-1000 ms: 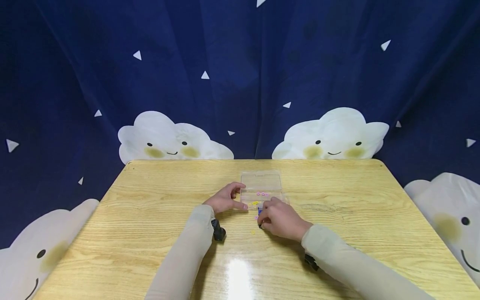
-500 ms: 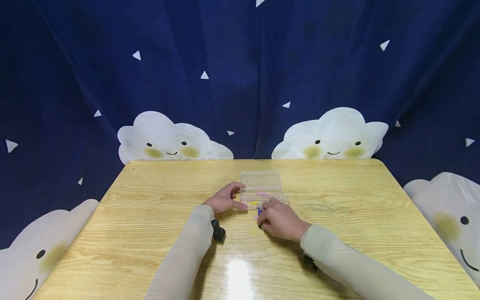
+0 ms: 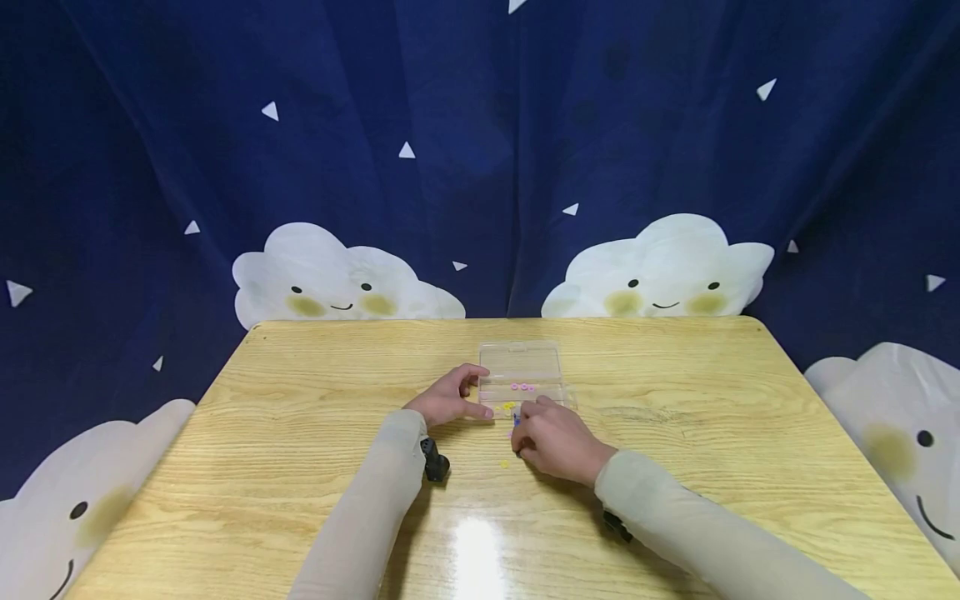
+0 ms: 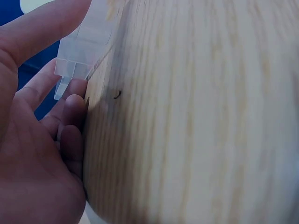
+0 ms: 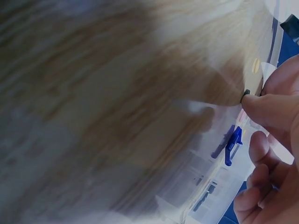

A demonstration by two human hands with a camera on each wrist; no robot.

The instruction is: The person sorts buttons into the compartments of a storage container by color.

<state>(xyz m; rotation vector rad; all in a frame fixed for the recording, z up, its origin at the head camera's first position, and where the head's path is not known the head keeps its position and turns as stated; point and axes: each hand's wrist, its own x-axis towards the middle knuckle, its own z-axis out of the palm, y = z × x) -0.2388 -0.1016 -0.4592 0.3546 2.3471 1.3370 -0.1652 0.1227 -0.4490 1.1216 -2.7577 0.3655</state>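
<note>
A clear plastic compartment box (image 3: 519,360) lies on the table with its lid laid back. My left hand (image 3: 447,398) holds its left end, thumb at the front edge and index finger near the hinge. In the left wrist view the box corner (image 4: 70,65) sits between thumb and fingers. Beside the front right part of the box, my right hand (image 3: 561,440) pinches a small dark piece (image 5: 245,94) between thumb and index finger. Close to those fingertips is a small blue plastic piece (image 5: 233,145). Pink ring-like pieces (image 3: 522,387) and yellow pieces (image 3: 508,406) lie in compartments.
A loose yellow piece (image 3: 504,464) lies on the wooden table (image 3: 315,483) in front of the box. Small dark pieces (image 5: 204,198) show through the box wall in the right wrist view. A dark blue curtain (image 3: 480,125) with clouds hangs behind the table.
My right fingertips have shifted very slightly, and less of the blue piece and the dark piece shows in the head view. My left hand keeps its place on the box.
</note>
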